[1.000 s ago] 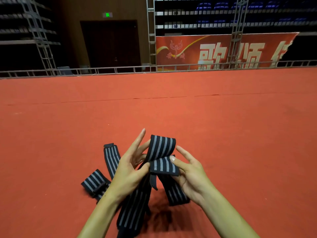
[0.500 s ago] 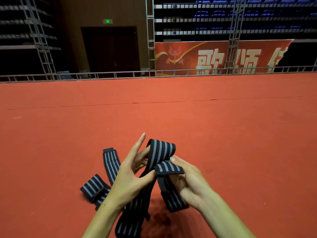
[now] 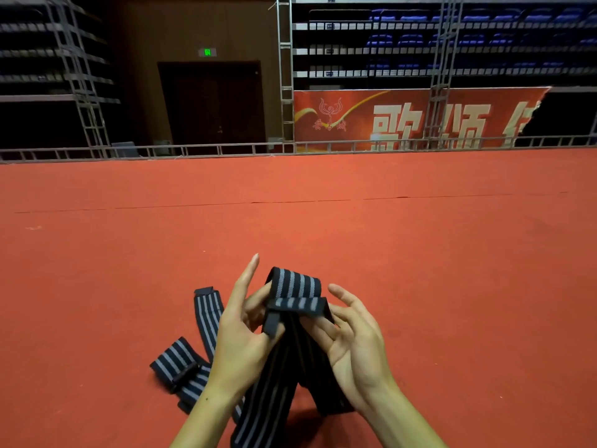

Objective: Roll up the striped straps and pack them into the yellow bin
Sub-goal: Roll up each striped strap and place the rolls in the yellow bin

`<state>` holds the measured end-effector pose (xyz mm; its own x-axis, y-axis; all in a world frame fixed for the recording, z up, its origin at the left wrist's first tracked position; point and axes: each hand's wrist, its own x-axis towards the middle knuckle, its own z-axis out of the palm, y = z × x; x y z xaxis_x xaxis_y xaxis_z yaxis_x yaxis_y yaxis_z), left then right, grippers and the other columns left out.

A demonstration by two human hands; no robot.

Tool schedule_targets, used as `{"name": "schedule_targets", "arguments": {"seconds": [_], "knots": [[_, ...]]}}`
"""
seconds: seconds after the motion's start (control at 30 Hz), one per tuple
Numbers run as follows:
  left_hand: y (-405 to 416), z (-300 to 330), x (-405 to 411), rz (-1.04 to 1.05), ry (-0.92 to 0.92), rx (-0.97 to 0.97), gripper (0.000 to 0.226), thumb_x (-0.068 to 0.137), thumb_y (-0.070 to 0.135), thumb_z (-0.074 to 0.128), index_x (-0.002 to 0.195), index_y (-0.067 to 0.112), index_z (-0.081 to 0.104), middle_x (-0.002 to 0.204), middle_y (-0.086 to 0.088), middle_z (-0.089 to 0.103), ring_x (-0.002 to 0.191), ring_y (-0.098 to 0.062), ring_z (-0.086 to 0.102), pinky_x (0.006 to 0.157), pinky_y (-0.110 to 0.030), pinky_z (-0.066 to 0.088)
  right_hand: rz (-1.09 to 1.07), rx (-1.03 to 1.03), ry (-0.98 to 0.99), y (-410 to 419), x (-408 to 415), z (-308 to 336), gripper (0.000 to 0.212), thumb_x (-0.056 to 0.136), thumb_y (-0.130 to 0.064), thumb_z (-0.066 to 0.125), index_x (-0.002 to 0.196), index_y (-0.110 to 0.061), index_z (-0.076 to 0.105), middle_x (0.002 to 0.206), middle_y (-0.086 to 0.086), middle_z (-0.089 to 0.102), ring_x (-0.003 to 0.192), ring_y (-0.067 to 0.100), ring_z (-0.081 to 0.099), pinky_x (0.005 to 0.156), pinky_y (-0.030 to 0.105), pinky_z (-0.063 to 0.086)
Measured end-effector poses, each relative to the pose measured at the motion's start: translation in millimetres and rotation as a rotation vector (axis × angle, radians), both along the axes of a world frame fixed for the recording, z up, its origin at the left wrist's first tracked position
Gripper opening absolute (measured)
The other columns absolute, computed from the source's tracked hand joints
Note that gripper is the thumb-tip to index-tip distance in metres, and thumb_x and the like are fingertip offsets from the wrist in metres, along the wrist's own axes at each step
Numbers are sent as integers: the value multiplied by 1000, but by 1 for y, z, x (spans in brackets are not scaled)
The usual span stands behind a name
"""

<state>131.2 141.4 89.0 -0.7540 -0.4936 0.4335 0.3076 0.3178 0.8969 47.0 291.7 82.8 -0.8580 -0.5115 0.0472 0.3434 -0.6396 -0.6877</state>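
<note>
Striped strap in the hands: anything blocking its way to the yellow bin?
Cannot say: no yellow bin is in view. Both the left hand and right hand are already on the striped strap, over open red carpet.

The striped strap [image 3: 295,287] being rolled is black with 5 grey stripes along its length. Its end is folded over into a small loop, held up above the red floor [image 3: 452,270], and a plain black tab [image 3: 270,324] hangs from the fold. From the loop, 2 long parts of it drop down toward the near edge. A second striped strap [image 3: 206,318] lies flat on the floor to the left. One end of it points far and its near part is folded in loose layers [image 3: 177,367].
</note>
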Motion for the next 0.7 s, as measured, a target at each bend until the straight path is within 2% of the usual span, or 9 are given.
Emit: {"name": "schedule_targets", "arguments": {"seconds": [0.07,0.13,0.23,0.37,0.43,0.57,0.63,0.7], "knots": [[0,2,1,52,19,9,94,96,-2,75,165,45,32,128,17,77,123,-7,72,112,-50,55,-20,47,114,2,0,-3,48,102,18,45,140,-8,55,125,27,74,113,41,76,96,43,64],[2,3,2,71,32,33,92,97,-1,74,164,48,33,129,17,77,120,-7,74,108,-51,57,-113,197,288,1,1,-7,51,98,21,58,139,-9,59,120,21,78,113,37,77,96,43,64],[6,6,3,71,59,45,90,97,5,76,164,48,33,130,15,77,122,-10,73,109,-48,56,-297,403,427,-2,1,-12,46,87,2,85,129,-14,73,102,8,83,98,28,81,89,44,66],[8,7,2,80,84,96,93,96,2,77,163,49,34,131,14,77,118,-11,75,106,-44,59,-528,636,580,-1,-3,-9,35,87,-25,89,118,-38,80,90,-8,80,66,13,74,66,41,63],[7,6,2,132,78,86,93,97,1,76,163,50,34,129,15,77,119,-10,75,106,-42,58,-614,700,590,0,-4,-6,35,88,-34,87,121,-42,79,87,-13,77,59,8,66,67,43,62],[1,1,1,248,89,114,95,97,0,76,164,50,33,125,17,78,121,-3,72,111,-36,53,-752,727,571,3,-9,6,35,87,-34,85,121,-42,78,79,-13,72,55,8,60,66,45,60],[6,1,2,260,99,95,96,96,0,77,163,54,33,128,17,77,126,0,69,112,-32,51,-831,794,580,2,-10,13,32,85,-40,83,117,-42,79,73,-13,69,56,9,61,67,44,59],[16,1,2,263,106,33,96,96,1,77,162,57,34,131,22,74,130,4,64,112,-21,49,-898,876,617,-5,-7,20,26,83,-45,80,108,-41,78,69,-16,69,64,10,66,70,42,58]]}}
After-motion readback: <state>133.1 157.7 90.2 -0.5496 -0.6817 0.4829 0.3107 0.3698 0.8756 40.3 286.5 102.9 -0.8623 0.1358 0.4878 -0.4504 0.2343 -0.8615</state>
